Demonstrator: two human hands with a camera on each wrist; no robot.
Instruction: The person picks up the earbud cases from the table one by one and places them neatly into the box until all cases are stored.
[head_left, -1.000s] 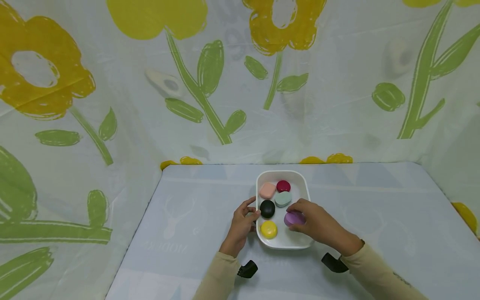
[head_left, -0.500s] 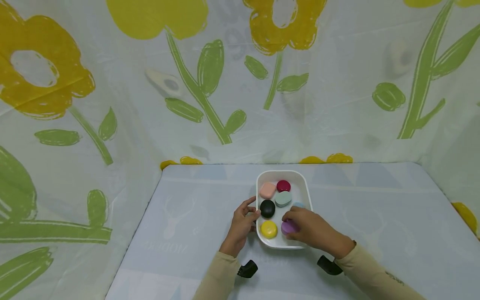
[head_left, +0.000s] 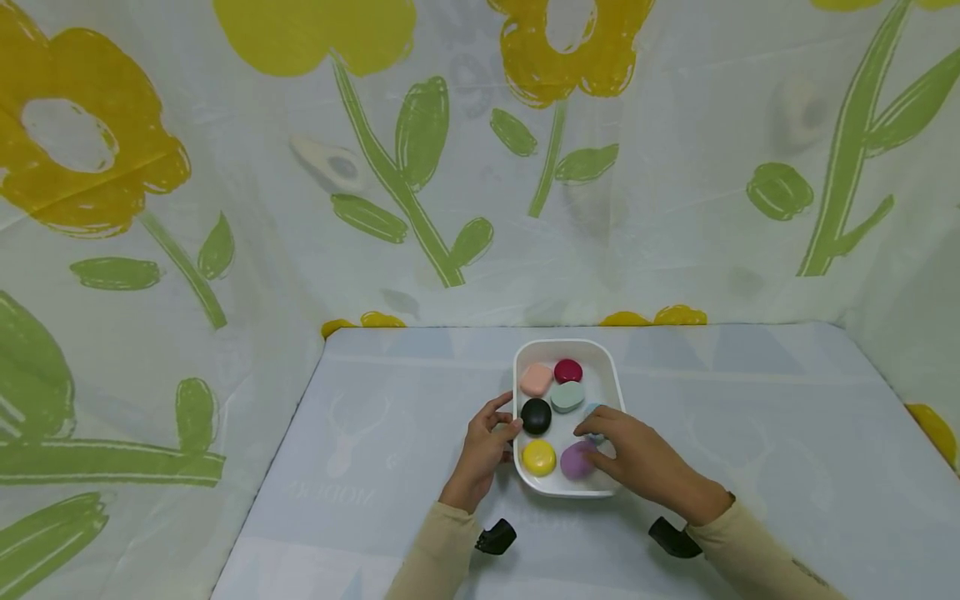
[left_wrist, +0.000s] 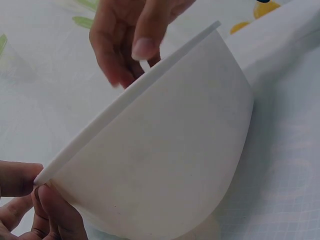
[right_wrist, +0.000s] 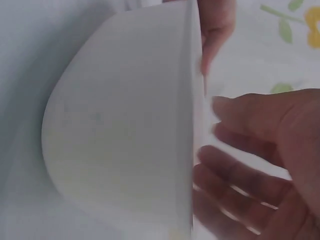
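Observation:
A white container (head_left: 566, 492) with rounded corners holds several smooth coloured pieces. My left hand (head_left: 480, 450) pinches its left rim, thumb at the inside and fingers outside; the left wrist view shows this grip on the container wall (left_wrist: 165, 130). Over the right side hovers my right hand (head_left: 648, 454), fingers spread apart with nothing seen between them. Just beside its thumb lies a purple piece (head_left: 575, 461) at the near end. A pale blue piece (head_left: 592, 409) is partly hidden under the right fingers. In the right wrist view the container wall (right_wrist: 120, 120) hides the contents.
Also in the container are a yellow piece (head_left: 539, 457), a black one (head_left: 536, 416), a grey-green one (head_left: 567, 397), a pink one (head_left: 536, 379) and a dark red one (head_left: 568, 371). A pale tablecloth (head_left: 390, 417) lies beneath, and a flowered curtain (head_left: 660, 208) hangs behind.
The right hand shifted the purple piece to the near end of the container beside the yellow one, then let go and drew slightly back right. The left hand stayed on the rim.

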